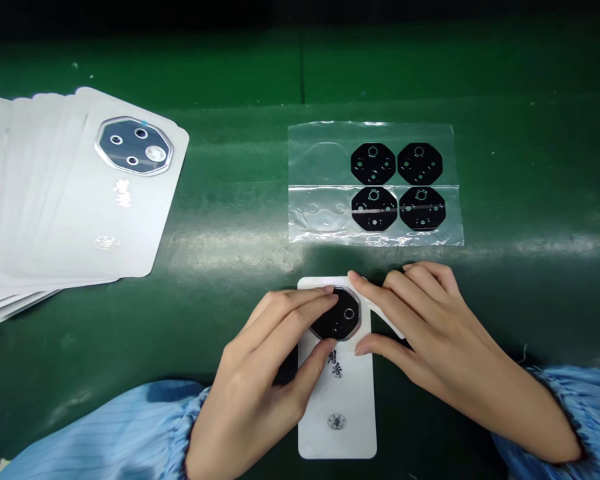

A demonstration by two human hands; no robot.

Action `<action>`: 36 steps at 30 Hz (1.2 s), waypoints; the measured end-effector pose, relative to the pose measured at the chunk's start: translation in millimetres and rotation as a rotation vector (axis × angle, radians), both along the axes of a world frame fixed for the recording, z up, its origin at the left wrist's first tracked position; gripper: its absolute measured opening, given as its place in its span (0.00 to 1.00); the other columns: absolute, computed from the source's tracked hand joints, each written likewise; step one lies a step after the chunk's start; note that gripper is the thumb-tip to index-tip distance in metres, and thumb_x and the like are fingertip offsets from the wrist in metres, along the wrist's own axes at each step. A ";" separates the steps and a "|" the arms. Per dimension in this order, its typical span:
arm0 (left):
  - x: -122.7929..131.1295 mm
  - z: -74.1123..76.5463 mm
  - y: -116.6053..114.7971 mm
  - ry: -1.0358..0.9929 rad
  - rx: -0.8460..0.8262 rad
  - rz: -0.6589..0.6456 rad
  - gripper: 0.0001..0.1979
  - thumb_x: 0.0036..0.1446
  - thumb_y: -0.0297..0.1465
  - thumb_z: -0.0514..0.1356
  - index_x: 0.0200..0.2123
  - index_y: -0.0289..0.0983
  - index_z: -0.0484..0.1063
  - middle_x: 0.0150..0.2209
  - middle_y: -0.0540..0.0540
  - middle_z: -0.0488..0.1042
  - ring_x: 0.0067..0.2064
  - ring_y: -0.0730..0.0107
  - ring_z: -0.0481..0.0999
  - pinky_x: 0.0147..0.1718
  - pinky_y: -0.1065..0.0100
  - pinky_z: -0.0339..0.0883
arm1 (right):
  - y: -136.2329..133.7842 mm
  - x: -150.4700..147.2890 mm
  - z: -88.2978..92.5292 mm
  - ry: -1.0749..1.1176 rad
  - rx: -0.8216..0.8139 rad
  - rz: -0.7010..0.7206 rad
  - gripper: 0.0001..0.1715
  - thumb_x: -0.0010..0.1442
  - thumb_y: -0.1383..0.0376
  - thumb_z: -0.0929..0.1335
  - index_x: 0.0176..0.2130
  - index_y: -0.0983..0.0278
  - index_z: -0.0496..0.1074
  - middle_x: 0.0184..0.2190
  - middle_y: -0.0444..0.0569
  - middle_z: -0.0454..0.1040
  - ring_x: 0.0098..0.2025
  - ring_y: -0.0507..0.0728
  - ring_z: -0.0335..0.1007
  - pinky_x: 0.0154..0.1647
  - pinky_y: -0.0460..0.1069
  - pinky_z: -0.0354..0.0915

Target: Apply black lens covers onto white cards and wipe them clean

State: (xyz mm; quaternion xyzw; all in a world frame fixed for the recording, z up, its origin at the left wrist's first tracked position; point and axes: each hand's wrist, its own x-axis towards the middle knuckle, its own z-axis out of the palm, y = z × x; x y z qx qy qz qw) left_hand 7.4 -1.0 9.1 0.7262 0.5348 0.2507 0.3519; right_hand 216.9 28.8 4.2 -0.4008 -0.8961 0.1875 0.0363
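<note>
A white phone back panel lies upright in front of me, with dark lettering and a round emblem. Near its top end is a black octagonal camera lens cover with a ring-shaped hole, set in a silver-edged frame. My left hand spans this cover, fingertips on its upper edge and thumb at its lower edge. At the panel's upper right, my right hand has its index fingertip on the corner and its thumb by the side edge. Beneath that index finger runs a thin white strip; its far end is hidden.
A clear plastic sheet with several black octagonal covers lies beyond my hands. At the left, a fanned stack of pale panels spreads out; the top one bears a dark octagonal camera area. Everything rests on a green work surface.
</note>
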 end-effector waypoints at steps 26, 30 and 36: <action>-2.8 -0.2 1.2 0.092 0.115 -0.108 0.22 0.54 0.21 0.62 0.53 0.30 0.66 0.50 0.43 0.71 0.51 0.67 0.69 0.50 0.66 0.66 | -3.3 1.3 -2.0 0.048 0.002 -0.035 0.34 0.64 0.54 0.62 0.62 0.71 0.56 0.36 0.50 0.65 0.40 0.58 0.57 0.48 0.58 0.55; -2.7 1.0 2.3 0.096 0.113 -0.121 0.22 0.54 0.20 0.62 0.53 0.29 0.66 0.51 0.42 0.70 0.52 0.67 0.68 0.51 0.67 0.65 | -2.5 1.4 -1.7 0.047 0.007 -0.027 0.34 0.63 0.54 0.62 0.62 0.71 0.56 0.36 0.50 0.65 0.41 0.58 0.57 0.48 0.58 0.55; -4.0 0.3 6.6 0.091 0.102 -0.147 0.22 0.54 0.19 0.62 0.53 0.30 0.66 0.52 0.42 0.69 0.53 0.66 0.68 0.50 0.66 0.66 | -1.9 0.8 -0.4 0.038 -0.012 -0.029 0.33 0.64 0.55 0.61 0.62 0.69 0.56 0.36 0.50 0.65 0.40 0.58 0.57 0.48 0.58 0.55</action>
